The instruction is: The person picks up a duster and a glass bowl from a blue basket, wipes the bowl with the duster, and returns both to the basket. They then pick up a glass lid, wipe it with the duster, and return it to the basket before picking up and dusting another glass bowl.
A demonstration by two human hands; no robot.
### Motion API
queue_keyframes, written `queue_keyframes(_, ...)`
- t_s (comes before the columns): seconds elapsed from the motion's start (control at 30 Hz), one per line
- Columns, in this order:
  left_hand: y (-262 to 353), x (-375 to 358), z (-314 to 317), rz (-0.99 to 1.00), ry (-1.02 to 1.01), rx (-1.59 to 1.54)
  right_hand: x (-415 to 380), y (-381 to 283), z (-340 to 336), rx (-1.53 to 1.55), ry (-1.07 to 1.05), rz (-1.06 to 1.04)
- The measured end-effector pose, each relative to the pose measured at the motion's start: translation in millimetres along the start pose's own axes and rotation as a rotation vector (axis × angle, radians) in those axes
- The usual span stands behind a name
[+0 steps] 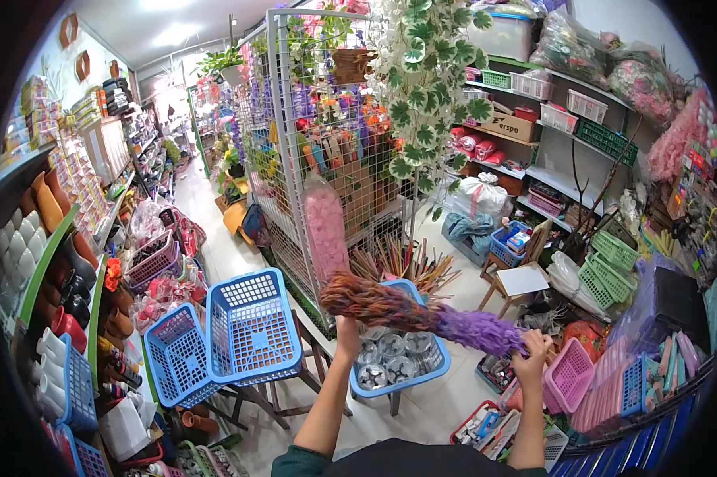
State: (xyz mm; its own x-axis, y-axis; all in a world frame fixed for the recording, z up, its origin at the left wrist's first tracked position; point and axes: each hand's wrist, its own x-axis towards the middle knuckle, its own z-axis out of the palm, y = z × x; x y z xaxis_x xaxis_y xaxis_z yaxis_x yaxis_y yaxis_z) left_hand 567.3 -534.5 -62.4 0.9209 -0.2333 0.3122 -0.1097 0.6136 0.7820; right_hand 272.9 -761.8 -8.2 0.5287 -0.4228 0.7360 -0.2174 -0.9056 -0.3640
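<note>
A long fluffy bundle (430, 316), brown and orange at its left part and purple at its right, stretches between my two hands. My left hand (347, 334) is closed under the brown end. At the purple end, my right hand (531, 350) pinches the tip with bent fingers. Below the bundle sits a blue basket (398, 386) holding several clear round containers (392, 345). A tall bag of pink pieces (325, 222) hangs on the wire rack just beyond my left hand.
Two blue baskets (253, 322) (175, 350) rest on stools to the left. Behind stands a white wire rack (295, 119) with hanging leaves (418, 87). A small wooden chair (521, 280), pink basket (569, 374) and green baskets (608, 278) are on the right.
</note>
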Motion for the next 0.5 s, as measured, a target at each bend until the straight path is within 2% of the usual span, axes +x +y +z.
queue_keyframes(0.07,17.7,-3.1,5.7,-0.058,0.008,-0.027,-0.7,6.2,2.7,-0.022,0.018,0.025)
queue_keyframes(0.13,45.2,-1.8,16.5,-0.056,-0.218,0.119,0.0,11.3,4.4,-0.055,0.041,0.108)
queue_keyframes(0.23,35.0,1.2,2.8,-0.146,-0.28,0.1,1.9,6.0,-0.9,-0.091,0.026,0.118)
queue_keyframes(0.27,23.7,3.0,-4.9,-0.146,-0.281,0.1,1.8,4.5,1.1,-0.092,0.026,0.118)
queue_keyframes(0.33,9.2,4.3,-11.3,-0.345,-0.215,0.159,-0.2,1.0,4.9,-0.022,0.033,0.103)
queue_keyframes(0.37,5.7,-0.1,-5.4,-0.349,-0.216,0.159,-0.2,-2.1,4.6,-0.024,0.032,0.105)
queue_keyframes(0.43,0.0,-8.7,12.2,-0.112,-0.141,0.035,3.2,-7.5,5.5,-0.011,-0.003,0.091)
queue_keyframes(0.47,4.8,-8.3,13.1,-0.276,-0.096,-0.109,1.3,3.8,7.2,-0.019,0.023,0.07)
queue_keyframes(0.5,11.4,-7.7,11.1,-0.274,-0.097,-0.11,1.4,7.8,4.0,-0.018,0.025,0.068)
